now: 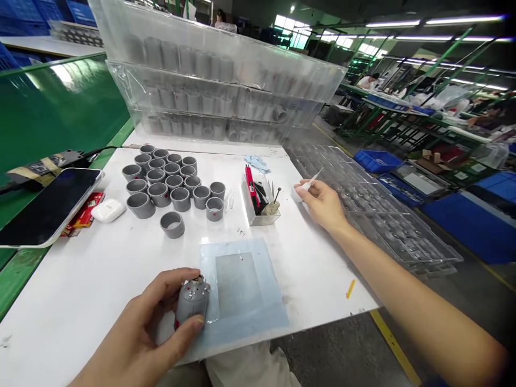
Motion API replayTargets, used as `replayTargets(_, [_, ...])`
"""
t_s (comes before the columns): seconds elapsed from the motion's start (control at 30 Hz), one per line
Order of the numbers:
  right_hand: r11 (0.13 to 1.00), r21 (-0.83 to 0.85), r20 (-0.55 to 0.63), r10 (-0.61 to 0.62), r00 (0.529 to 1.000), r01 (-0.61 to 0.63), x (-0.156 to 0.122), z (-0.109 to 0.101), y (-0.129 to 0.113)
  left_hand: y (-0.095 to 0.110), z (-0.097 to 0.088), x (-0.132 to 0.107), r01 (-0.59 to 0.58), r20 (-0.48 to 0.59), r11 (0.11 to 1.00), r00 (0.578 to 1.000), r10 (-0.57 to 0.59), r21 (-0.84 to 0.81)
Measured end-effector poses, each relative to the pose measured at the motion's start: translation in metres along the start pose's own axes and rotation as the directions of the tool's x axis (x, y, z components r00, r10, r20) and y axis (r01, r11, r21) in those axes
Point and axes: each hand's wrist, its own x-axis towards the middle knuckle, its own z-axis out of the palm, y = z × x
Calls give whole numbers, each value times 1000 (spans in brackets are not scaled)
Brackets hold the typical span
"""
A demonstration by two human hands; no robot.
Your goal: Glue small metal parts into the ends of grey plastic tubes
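Note:
My left hand [149, 317] is wrapped round a small grey motor-like cylinder [193, 301], whose domed top carries shiny metal bits and a red mark. It is held just left of a light blue mat [270, 301] with a greyish square pad [237, 282]. Out to the right, my right hand [322, 201] pinches a small white pointed piece [316, 176]; its lower part is hidden by the fingers. Several open grey rings [172, 224] stand upright on the white table, beyond my left hand. Between the hands sits a clear box [264, 219] with a red pen-like tool [250, 185] in it.
Stacked clear trays [226, 91] of grey cylinders line the back of the table. Clear compartment trays [382, 209] lie at the right. A phone [48, 204] and white earbud case [108, 210] rest at left. Yellow tape [350, 288] sticks near the front edge.

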Motion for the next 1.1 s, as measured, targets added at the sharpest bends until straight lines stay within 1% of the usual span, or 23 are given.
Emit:
replayTargets(0.07, [999, -39, -60, -41, 997, 38, -8, -4, -5, 3, 0, 0, -2, -1, 1000, 1000, 2, -8])
replayTargets(0.13, [989, -100, -163, -125, 979, 110, -26, -9, -18, 5, -1, 0, -8, 6, 1000, 1000, 8, -17])
replayTargets(0.17, [977, -138, -193, -188, 963, 163, -38, -12, -28, 5, -1, 0, -13, 9, 1000, 1000, 13, -21])
replayTargets(0.2, [966, -160, -182, -232, 956, 204, -51, -14, -38, 5, -1, 0, -18, 11, 1000, 1000, 18, -24])
replayTargets(0.23, [950, -174, -112, -281, 953, 260, -64, -15, -49, 5, -1, 0, -22, 13, 999, 1000, 23, -26])
replayTargets(0.27, [902, -182, 91, -382, 920, 392, -76, -14, -61, 5, -1, 1, -27, 15, 999, 1000, 27, -28])
replayTargets(0.3, [841, -133, 314, -466, 827, 524, -87, -12, -71, 5, -1, 1, -31, 17, 999, 999, 32, -31])
replayTargets(0.33, [782, -65, 503, -511, 697, 620, -96, -8, -81, 5, -1, 1, -35, 19, 999, 999, 35, -35])
replayTargets(0.37, [728, -13, 623, -530, 575, 686, -103, -4, -88, 5, -1, 1, -35, 20, 999, 999, 36, -38])
replayTargets(0.4, [687, 18, 687, -536, 490, 726, -108, 2, -94, 4, -2, 1, -36, 20, 999, 999, 36, -38])
replayTargets(0.43, [657, 21, 715, -537, 448, 754, -110, 8, -99, 4, -2, 1, -38, 20, 999, 999, 39, -37])
replayTargets(0.47, [634, 6, 719, -540, 437, 774, -111, 13, -101, 3, -3, 2, -45, 23, 998, 999, 46, -34])
replayTargets(0.5, [617, -12, 716, -544, 438, 787, -110, 18, -103, 2, -4, 2, -57, 29, 998, 998, 58, -29])
replayTargets(0.57, [596, -29, 724, -541, 428, 802, -105, 26, -105, -1, -6, 4, -99, 66, 995, 993, 100, -16])
replayTargets(0.63, [582, -32, 749, -524, 405, 812, -99, 31, -107, -4, -9, 5, -134, 109, 991, 985, 133, -2])
replayTargets(0.7, [545, -38, 771, -517, 372, 837, -94, 34, -110, -5, -11, 6, -144, 140, 990, 980, 141, 6])
replayTargets(0.77, [473, -50, 778, -534, 331, 880, -92, 36, -114, -5, -11, 7, -139, 135, 990, 981, 136, 8])
replayTargets(0.83, [381, -67, 767, -572, 292, 922, -93, 39, -118, -4, -11, 8, -148, 129, 989, 981, 145, 14])
replayTargets(0.9, [311, -87, 751, -603, 268, 946, -96, 41, -121, -2, -10, 9, -166, 122, 986, 979, 162, 23])
replayTargets(0.97, [282, -110, 746, -610, 267, 953, -99, 43, -123, -1, -9, 9, -176, 122, 984, 977, 172, 23])
replayTargets(1.03, [282, -135, 760, -586, 282, 950, -102, 43, -126, 0, -9, 9, -174, 112, 984, 979, 171, 22])
replayTargets(1.07, [292, -152, 769, -566, 299, 944, -103, 44, -128, 0, -9, 9, -170, 106, 985, 980, 167, 23])
replayTargets(1.1, [314, -175, 777, -538, 327, 933, -105, 44, -130, 0, -9, 8, -167, 101, 986, 981, 164, 25])
